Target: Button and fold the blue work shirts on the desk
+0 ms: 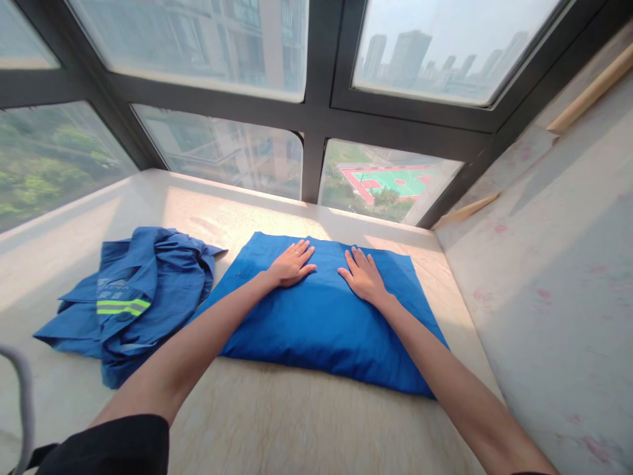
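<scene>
A folded bright blue garment point(316, 330) lies flat on the pale stone window ledge point(277, 422). My left hand point(291, 264) rests palm down on its far half, fingers stretched out and a ring on one finger. My right hand point(363, 274) lies flat beside it, a short gap between the two, fingers spread toward the window. Neither hand holds anything. To the left sits a crumpled darker blue work jacket point(133, 297) with a yellow-green reflective stripe point(122, 307), apart from both hands.
Dark-framed windows point(316, 125) close off the far side of the ledge. A pale wall point(558, 277) with pink marks rises on the right, close to the folded garment. A grey curved cable point(22, 396) shows at the lower left edge.
</scene>
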Available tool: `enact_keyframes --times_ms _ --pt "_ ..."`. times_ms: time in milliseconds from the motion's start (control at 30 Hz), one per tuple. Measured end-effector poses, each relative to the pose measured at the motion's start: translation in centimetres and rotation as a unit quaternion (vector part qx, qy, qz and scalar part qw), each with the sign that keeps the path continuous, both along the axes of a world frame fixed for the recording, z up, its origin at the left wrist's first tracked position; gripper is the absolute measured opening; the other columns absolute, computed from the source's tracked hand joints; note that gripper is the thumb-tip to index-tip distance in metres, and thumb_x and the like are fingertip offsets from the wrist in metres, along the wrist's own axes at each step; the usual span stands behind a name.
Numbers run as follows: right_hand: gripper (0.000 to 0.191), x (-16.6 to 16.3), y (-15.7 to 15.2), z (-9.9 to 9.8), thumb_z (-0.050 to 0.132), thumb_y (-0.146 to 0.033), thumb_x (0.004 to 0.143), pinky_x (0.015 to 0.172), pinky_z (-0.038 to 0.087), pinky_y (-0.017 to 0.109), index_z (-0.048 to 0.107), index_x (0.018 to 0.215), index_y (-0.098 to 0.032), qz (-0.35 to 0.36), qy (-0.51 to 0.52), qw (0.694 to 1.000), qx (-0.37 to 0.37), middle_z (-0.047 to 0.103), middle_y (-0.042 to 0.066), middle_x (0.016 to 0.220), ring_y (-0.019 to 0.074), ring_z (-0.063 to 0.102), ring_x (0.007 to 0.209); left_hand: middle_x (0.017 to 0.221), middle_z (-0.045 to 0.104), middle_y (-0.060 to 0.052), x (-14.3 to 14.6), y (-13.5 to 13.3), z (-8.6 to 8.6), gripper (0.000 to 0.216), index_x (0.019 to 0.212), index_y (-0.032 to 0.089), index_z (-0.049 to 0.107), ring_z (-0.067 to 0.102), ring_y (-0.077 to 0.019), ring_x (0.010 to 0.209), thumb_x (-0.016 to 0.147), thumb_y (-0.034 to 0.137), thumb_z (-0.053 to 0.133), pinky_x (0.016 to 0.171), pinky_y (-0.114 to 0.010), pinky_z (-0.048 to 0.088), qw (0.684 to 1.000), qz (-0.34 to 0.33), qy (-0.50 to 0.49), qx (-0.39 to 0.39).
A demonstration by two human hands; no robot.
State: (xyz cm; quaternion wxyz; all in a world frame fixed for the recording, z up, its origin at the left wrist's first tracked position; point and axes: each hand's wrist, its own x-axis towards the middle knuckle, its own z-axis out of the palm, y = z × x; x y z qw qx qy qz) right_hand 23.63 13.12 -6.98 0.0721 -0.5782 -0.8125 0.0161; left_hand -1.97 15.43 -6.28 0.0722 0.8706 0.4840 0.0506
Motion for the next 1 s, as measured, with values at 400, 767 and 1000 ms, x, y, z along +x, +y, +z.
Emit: enact_keyframes --times_ms 400,767,1000 --pt "0.071 9.1 -1.4 -1.0 0.018 -0.060 0.100 0.119 0.018 0.054 0.033 0.153 -0.016 -0.076 -0.032 0.997 -0.007 0.025 0.015 0.161 0.0331 0.021 0.148 0.160 0.027 -0.011 -8.3 -0.1 -0.8 0.064 0.153 0.019 0.033 0.018 -0.0286 0.150 0.098 0.052 0.032 0.122 -0.048 0.014 0.994 0.086 0.030 0.053" --pt "0.069 10.2 -5.1 -1.2 0.020 -0.058 0.100 0.118 0.020 0.054 0.031 0.154 -0.015 -0.079 -0.037 0.996 -0.010 0.026 0.015 0.161 0.0329 0.021 0.148 0.159 0.029 -0.016 -9.8 -3.8 -0.4 0.067 0.152 0.013 0.034 0.023 -0.0309 0.149 0.100 0.054 0.024 0.120 -0.048 0.018 0.992 0.106 0.047 0.048" --pt "0.067 10.8 -9.3 -1.4 0.022 -0.056 0.100 0.118 0.021 0.055 0.029 0.155 -0.019 -0.083 -0.035 0.996 0.003 0.028 0.013 0.160 0.0325 0.025 0.147 0.161 0.028 -0.012 -9.7 -7.7 -0.8 0.064 0.153 0.018 0.032 0.021 -0.0279 0.150 0.100 0.053 0.023 0.120 -0.046 0.019 0.992 0.112 0.035 0.035"
